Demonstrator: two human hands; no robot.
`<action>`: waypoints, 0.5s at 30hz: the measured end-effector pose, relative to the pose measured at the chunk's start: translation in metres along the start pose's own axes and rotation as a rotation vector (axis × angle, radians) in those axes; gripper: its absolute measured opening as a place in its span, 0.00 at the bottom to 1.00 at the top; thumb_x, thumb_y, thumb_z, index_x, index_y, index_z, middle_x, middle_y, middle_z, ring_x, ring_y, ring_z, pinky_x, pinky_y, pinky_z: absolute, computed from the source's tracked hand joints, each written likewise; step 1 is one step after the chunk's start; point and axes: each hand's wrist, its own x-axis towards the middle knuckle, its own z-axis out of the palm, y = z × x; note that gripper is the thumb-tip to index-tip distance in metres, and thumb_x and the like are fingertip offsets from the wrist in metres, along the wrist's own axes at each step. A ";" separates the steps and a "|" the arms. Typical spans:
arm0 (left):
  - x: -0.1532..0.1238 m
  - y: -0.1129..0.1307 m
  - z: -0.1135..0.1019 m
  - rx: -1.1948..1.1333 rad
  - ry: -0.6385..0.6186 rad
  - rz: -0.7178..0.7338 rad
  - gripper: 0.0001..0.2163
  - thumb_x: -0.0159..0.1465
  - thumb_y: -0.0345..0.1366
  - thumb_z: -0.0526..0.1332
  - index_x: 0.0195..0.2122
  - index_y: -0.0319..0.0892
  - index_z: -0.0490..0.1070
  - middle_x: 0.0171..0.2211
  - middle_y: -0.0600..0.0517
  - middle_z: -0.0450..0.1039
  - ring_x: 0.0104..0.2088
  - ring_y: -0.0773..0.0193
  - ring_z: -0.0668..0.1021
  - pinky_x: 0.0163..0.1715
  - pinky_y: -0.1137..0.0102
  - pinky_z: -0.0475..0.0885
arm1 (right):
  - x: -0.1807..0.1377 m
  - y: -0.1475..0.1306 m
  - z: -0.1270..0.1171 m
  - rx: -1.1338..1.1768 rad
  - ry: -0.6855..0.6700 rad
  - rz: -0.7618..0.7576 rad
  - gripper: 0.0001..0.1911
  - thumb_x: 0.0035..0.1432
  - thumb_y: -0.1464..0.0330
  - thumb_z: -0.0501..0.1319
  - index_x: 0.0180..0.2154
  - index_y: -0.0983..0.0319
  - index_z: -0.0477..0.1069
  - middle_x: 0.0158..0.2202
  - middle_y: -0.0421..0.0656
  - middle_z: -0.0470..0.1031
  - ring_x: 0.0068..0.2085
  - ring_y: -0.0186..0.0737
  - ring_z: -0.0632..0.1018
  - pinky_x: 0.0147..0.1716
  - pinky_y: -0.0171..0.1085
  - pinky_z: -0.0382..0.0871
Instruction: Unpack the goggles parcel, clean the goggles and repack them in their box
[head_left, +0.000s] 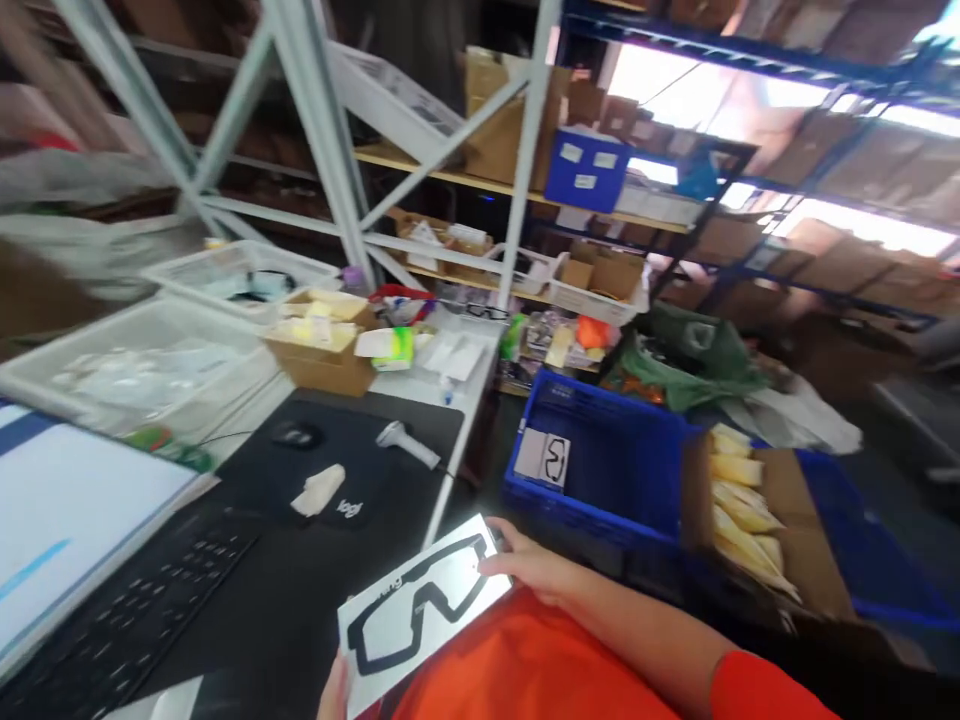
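Note:
A white box (457, 602) printed with black goggles is held at a tilt close to my body, above the desk's front edge. My right hand (526, 562) grips its upper right end, thumb over the printed face. At the lower left end my left hand (335, 690) holds the box too; most of that hand is out of frame or hidden behind it. Beyond the desk, a similar box (556, 461) with a goggle print lies in the blue crate (600, 520), against its left wall.
On the desk are a keyboard (150, 610), a mouse (297, 434), a barcode scanner (409, 443) and crumpled tissue (319, 490). A monitor (82, 520) stands left. A carton (319, 368) and white bins (217, 375) sit behind. Right, a carton (806, 540) holds yellow packets (742, 495). Shelving rises behind.

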 end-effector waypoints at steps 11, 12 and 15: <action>0.067 -0.025 0.029 0.706 -0.009 0.055 0.28 0.57 0.48 0.67 0.57 0.48 0.68 0.67 0.46 0.65 0.71 0.38 0.58 0.70 0.53 0.54 | -0.055 0.081 -0.137 0.596 0.695 0.091 0.24 0.56 0.50 0.62 0.49 0.55 0.66 0.45 0.44 0.75 0.44 0.43 0.77 0.47 0.51 0.71; 0.070 -0.027 0.023 0.752 -0.007 0.047 0.26 0.56 0.49 0.67 0.55 0.48 0.69 0.64 0.45 0.68 0.70 0.37 0.59 0.69 0.52 0.56 | -0.057 0.085 -0.150 0.645 0.739 0.091 0.21 0.58 0.49 0.60 0.46 0.56 0.67 0.41 0.44 0.75 0.42 0.42 0.77 0.46 0.49 0.71; 0.076 -0.032 0.010 0.878 0.001 0.069 0.24 0.55 0.51 0.65 0.49 0.45 0.71 0.58 0.41 0.74 0.68 0.37 0.64 0.68 0.50 0.59 | -0.061 0.091 -0.180 0.768 0.826 0.044 0.18 0.60 0.49 0.57 0.42 0.56 0.66 0.31 0.40 0.72 0.36 0.41 0.77 0.42 0.45 0.73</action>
